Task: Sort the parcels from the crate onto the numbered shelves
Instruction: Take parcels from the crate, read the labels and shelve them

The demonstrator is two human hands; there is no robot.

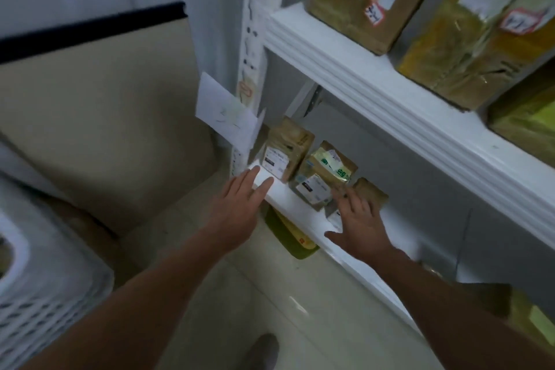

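Lower left of frame, nearest: white perforated plastic crate (pixel 36 303), contents out of view. Mid-frame: left grip (pixel 240 201) released, fingers straight, lying on the front lip of the low shelf (pixel 295 204). Right grip (pixel 359 219) also released, fingers splayed flat against the rightmost parcel (pixel 372 191), clasping nothing. Probably just seated on this tier; remaining count unknown. Beside it, two more small parcels (pixel 285 153): upright kraft-paper blocks, glossy tape, white printed labels. Left of those, paper tag (pixel 225 117) on slotted white metal upright (pixel 252 24), number unreadable. Upper right, farthest: larger taped cardboard boxes (pixel 360 9) with red-bordered stickers, already on the ribbed white upper shelf (pixel 375 81).
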